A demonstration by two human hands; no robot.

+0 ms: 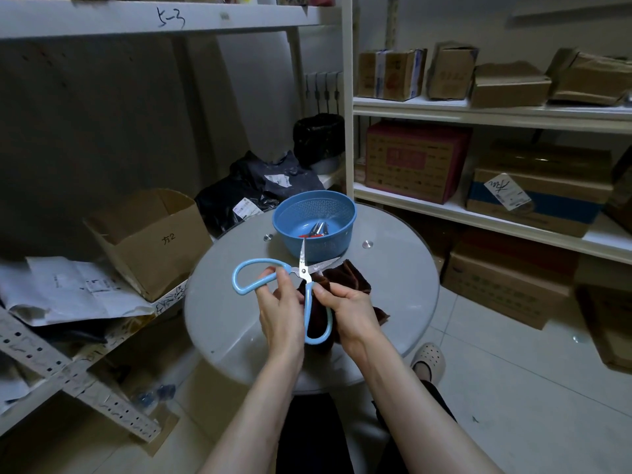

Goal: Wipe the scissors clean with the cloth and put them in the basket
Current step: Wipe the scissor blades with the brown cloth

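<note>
scissors [302,270]: shiny metal blades, glossy plastic handles | cloth [349,278]: perhaps velvety | basket [314,224]: perforated plastic

The basket [314,223] stands at the table's [219,302] far edge, mid-frame, with the opened scissors [302,272] held before it over the cloth [349,278].

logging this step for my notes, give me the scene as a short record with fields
scissors: blue handles, blades spread open, held above the table
left hand: pinches one handle loop near the pivot
right hand: pinches the other handle
cloth: dark brown, beneath the right hand, partly hidden
basket: blue, on the table behind the scissors, holds a few metal tools
table: round, glass top
stage: scissors not yet in the basket
</note>
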